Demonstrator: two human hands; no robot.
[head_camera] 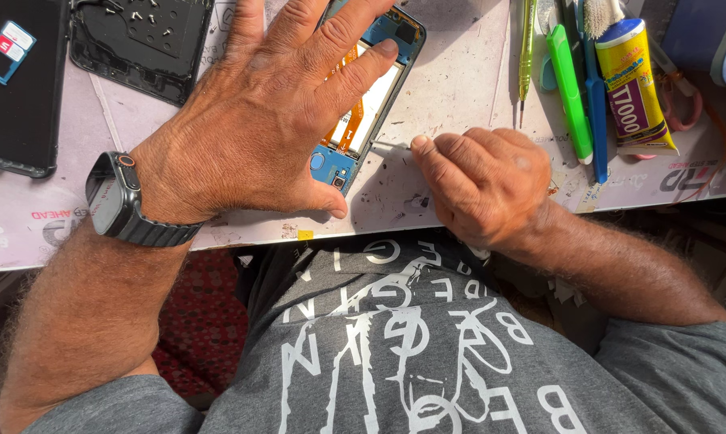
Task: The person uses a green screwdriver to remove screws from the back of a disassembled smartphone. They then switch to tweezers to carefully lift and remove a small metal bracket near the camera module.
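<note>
My left hand (pixel 258 120) lies flat with spread fingers on an opened phone (pixel 363 120), pressing it to the pale work mat (pixel 451 80). The phone shows a blue frame, orange flex cables and a white inner plate. My right hand (pixel 483 185) is closed around a thin metal tool (pixel 391 145), whose tip reaches the phone's right edge near its lower end. Most of the tool is hidden in my fist. A dark watch sits on my left wrist.
A black back cover with loose screws (pixel 142 40) lies at the top left, beside a dark phone (pixel 17 88) carrying a small blue card. At the right lie a thin green screwdriver (pixel 526 48), green and blue tools (pixel 572 88) and a yellow glue tube (pixel 632 80).
</note>
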